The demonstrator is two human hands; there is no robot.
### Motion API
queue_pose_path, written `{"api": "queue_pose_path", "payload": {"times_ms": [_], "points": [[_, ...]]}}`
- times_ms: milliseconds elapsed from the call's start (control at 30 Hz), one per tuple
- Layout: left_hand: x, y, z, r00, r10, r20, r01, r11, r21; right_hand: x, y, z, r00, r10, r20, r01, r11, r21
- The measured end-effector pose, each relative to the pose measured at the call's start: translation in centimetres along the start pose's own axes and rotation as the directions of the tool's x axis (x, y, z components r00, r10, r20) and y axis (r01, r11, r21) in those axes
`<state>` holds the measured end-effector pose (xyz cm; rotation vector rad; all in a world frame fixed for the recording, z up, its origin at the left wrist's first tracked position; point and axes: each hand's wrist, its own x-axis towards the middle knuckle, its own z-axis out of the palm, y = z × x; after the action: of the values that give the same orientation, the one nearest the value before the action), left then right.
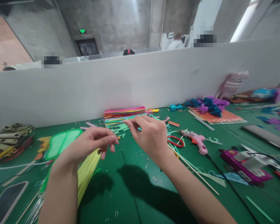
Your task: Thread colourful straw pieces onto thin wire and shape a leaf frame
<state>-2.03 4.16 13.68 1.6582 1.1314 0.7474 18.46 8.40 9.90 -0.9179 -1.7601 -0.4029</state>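
Left hand (pixel 99 140) loosely curled, right hand (pixel 150 133) angled leftward

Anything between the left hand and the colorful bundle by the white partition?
Yes: on the table, loose pale green pieces lie in front of the bundle, which the right hand partly covers in this view.

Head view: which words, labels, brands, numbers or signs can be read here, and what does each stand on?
No text can be read with certainty.
Green lit sign on the far wall: too small and blurred to read.
Pale label on the purple power strip: too blurred to read.
Pale marks low on the far wall: too faint to tell whether they are writing.
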Motion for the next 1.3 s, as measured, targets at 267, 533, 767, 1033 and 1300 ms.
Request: {"api": "queue_pose_path", "payload": {"times_ms": [267,533,767,1033,1300], "points": [[-0.6,-1.2,-1.5,0.996,0.033,-0.084,-0.032,0.999,0.016,0.3,0.7,0.1,0.995,-0.017,0.097,0.004,0.991,0.131],[-0.9,-0.7,-1.7,0.998,0.029,-0.063,-0.017,0.980,0.196,0.2,0.2,-0.3,0.991,-0.109,0.074,0.105,0.993,0.052],[0.0,-0.4,0.3,0.979,0.027,-0.204,-0.051,0.992,-0.114,-0.1,-0.2,-0.4,0.978,-0.208,0.037,0.208,0.978,-0.004],[0.2,-0.2,0.7,0.996,-0.002,-0.084,-0.023,0.958,-0.285,-0.1,-0.4,-0.4,0.991,-0.117,0.057,0.115,0.993,0.041],[0.3,0.1,1.8,0.995,-0.027,-0.100,-0.002,0.959,-0.283,-0.2,-0.5,-0.3,0.985,-0.085,0.151,0.084,0.996,0.016]]}}
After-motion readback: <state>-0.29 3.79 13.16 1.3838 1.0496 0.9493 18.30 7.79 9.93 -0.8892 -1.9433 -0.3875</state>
